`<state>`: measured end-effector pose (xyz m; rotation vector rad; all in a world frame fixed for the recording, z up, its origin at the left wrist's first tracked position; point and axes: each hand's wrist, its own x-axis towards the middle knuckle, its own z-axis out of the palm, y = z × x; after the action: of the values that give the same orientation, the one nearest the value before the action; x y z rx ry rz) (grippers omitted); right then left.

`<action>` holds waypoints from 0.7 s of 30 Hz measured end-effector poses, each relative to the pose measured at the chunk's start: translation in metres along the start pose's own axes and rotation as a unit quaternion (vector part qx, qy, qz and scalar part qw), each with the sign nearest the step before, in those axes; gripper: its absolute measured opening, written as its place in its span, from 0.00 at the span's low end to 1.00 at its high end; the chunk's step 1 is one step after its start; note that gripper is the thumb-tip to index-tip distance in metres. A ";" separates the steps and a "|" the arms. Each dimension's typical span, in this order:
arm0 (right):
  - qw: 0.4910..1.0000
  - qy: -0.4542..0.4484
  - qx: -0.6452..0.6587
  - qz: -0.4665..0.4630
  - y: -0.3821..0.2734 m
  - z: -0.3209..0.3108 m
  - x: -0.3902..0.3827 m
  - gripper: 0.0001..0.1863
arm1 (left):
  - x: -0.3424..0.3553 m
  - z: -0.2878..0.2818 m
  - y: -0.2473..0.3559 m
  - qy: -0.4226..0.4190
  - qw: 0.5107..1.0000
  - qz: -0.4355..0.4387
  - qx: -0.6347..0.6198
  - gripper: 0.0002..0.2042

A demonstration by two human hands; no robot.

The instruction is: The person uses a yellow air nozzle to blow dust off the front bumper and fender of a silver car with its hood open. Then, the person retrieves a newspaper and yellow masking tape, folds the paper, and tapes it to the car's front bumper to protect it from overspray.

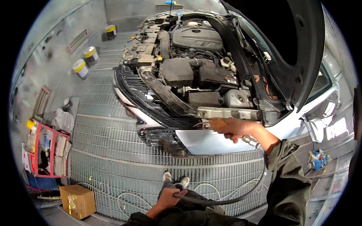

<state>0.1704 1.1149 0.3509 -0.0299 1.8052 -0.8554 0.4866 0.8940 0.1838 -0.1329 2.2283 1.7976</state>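
My right hand [240, 129] is closed round an orange air blow gun [217, 124], held above the light-coloured front fender [201, 141] of a car. The gun's thin nozzle points left, toward the black trim along the front edge [166, 119]. A metal coupling [249, 141] hangs below the hand and joins a dark grey hose [226, 201]. The hose loops down and back to my left hand [168, 198], which grips it low in front of my body. Beside the gun lies the open engine bay, with its engine cover [198, 37] and battery [217, 74].
The raised hood [307, 56] rises at the right. Slatted metal grating [113, 139] forms the floor, with a pale hose [124, 196] coiled on it. At the left stand several yellow-lidded cans [80, 69], a red-framed cart [51, 150] and a cardboard box [78, 202].
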 end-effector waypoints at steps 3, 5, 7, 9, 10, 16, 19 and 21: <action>0.997 0.045 0.025 0.050 0.020 -0.027 -0.035 0.11 | 0.013 0.007 -0.001 -0.034 0.998 0.038 -0.023 0.23; 0.992 0.072 0.049 0.096 0.031 -0.040 -0.053 0.10 | 0.021 0.016 -0.006 -0.064 0.995 0.073 -0.010 0.23; 0.982 0.121 0.077 0.119 0.029 -0.036 -0.086 0.09 | 0.030 0.025 -0.002 -0.111 0.990 0.089 -0.023 0.24; 0.976 0.159 0.078 0.128 0.054 -0.052 -0.098 0.09 | 0.039 0.031 -0.002 -0.137 0.984 0.107 -0.023 0.28; 0.972 0.180 0.067 0.136 0.066 -0.058 -0.101 0.09 | 0.042 0.033 -0.002 -0.143 0.983 0.116 -0.018 0.28; 0.981 0.081 0.157 0.078 0.029 -0.026 -0.092 0.10 | 0.052 0.029 0.004 -0.166 0.982 0.090 -0.020 0.29; 0.982 0.047 0.164 0.080 0.064 -0.044 -0.089 0.09 | 0.056 0.039 0.018 -0.156 0.983 0.091 -0.031 0.25; 0.981 0.096 0.160 0.061 0.078 -0.065 -0.104 0.10 | 0.058 0.045 0.025 -0.127 0.988 0.084 -0.017 0.25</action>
<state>0.1881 1.2500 0.4016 0.3788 1.8043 -1.0783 0.4316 0.9489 0.1831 0.2704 2.0812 1.8195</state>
